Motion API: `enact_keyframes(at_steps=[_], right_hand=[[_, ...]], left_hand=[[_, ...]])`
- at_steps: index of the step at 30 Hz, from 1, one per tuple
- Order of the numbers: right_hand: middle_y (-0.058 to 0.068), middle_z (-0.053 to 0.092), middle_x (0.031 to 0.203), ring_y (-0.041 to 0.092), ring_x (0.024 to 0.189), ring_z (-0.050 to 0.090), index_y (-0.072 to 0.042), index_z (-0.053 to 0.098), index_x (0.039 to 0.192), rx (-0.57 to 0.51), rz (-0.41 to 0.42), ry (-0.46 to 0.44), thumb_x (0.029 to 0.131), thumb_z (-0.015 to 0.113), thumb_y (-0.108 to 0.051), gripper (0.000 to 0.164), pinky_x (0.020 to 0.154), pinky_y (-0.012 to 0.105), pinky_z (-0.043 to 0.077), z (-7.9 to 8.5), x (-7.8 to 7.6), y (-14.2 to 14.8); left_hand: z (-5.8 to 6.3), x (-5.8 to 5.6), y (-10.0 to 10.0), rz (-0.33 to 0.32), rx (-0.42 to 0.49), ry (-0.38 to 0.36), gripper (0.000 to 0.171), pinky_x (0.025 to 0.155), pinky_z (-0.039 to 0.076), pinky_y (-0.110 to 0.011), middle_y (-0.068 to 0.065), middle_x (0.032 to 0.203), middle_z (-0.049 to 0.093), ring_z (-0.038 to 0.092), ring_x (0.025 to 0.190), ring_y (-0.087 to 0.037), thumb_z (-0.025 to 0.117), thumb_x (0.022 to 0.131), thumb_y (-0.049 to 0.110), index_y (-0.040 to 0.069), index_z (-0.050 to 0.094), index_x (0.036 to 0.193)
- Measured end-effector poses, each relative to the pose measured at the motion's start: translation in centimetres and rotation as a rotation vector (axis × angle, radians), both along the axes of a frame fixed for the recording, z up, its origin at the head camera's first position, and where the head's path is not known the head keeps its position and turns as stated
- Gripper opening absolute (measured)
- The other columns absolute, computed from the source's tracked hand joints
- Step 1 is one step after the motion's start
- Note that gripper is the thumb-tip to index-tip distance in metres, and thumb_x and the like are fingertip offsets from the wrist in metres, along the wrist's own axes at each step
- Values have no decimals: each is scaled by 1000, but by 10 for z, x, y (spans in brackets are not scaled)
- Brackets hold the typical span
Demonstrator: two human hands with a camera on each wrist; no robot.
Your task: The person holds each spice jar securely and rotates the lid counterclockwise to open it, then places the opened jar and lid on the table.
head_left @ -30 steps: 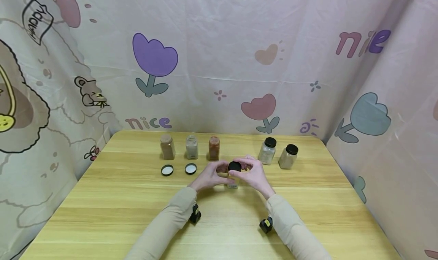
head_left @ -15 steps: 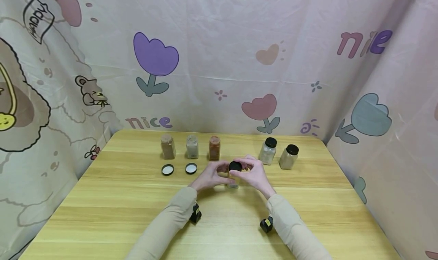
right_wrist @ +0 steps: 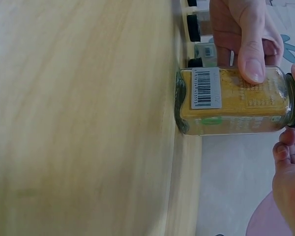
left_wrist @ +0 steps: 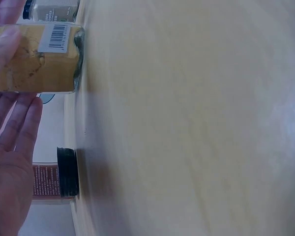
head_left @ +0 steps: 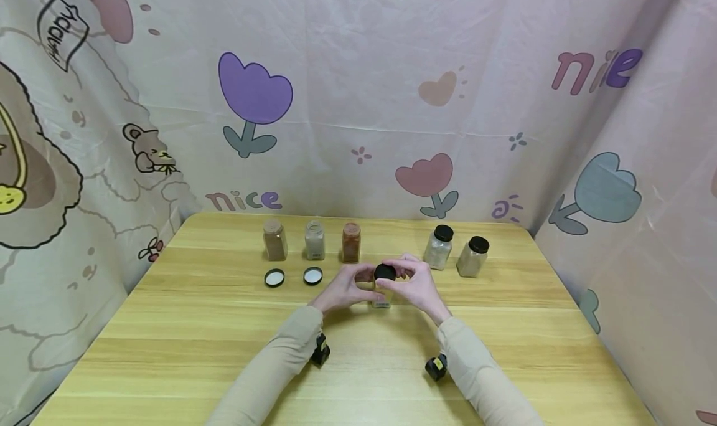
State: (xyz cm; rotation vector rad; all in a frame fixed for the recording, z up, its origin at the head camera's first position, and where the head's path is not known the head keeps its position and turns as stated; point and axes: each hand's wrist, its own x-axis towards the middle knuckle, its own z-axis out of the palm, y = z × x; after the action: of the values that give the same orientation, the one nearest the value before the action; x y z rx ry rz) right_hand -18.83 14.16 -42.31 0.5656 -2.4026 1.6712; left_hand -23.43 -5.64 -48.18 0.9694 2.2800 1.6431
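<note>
A glass spice jar [head_left: 382, 302] of yellow-orange powder, barcode sticker low on its side, stands upright on the table in the head view. My left hand [head_left: 346, 286] holds its body, thumb pressed on the near side, as the right wrist view of the jar [right_wrist: 236, 105] shows. Black and round, the lid [head_left: 384, 272] sits on the jar's mouth. My right hand [head_left: 416, 284] pinches this lid between thumb and fingers. In the left wrist view the jar's top is out of frame.
Behind stand three lidless jars: brown [head_left: 275, 241], whitish [head_left: 315, 241] and reddish [head_left: 351, 244]. Two upturned lids [head_left: 274, 278] lie before them; another black lid [left_wrist: 68, 172] is by the reddish jar. Two capped jars [head_left: 438, 249] stand at right on the wooden table [head_left: 168, 326].
</note>
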Motion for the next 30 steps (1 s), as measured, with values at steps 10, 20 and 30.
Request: enact_keyframes(at_steps=[10, 20, 30], right_hand=[[29, 55, 84, 51, 86, 46, 11, 72, 110, -15, 11, 24, 75, 85, 3, 38, 68, 36, 46, 2, 1, -1], [29, 54, 87, 50, 88, 45, 11, 70, 116, 19, 23, -11, 76, 84, 3, 43, 69, 35, 46, -23, -18, 7], [19, 55, 85, 39, 83, 46, 5, 71, 118, 0, 59, 12, 78, 84, -1, 44, 68, 30, 44, -28, -20, 10]], left_hand=[[-1, -1, -1, -10, -12, 40, 52, 96, 57, -26, -13, 123, 72, 71, 111, -23, 83, 83, 13, 3, 63, 130], [-1, -1, -1, -12, -13, 36, 54, 97, 57, -28, -13, 124, 72, 71, 112, -23, 84, 82, 13, 4, 63, 131], [0, -1, -2, -11, -12, 26, 55, 97, 57, -26, -12, 124, 72, 71, 112, -23, 84, 82, 13, 4, 62, 131]])
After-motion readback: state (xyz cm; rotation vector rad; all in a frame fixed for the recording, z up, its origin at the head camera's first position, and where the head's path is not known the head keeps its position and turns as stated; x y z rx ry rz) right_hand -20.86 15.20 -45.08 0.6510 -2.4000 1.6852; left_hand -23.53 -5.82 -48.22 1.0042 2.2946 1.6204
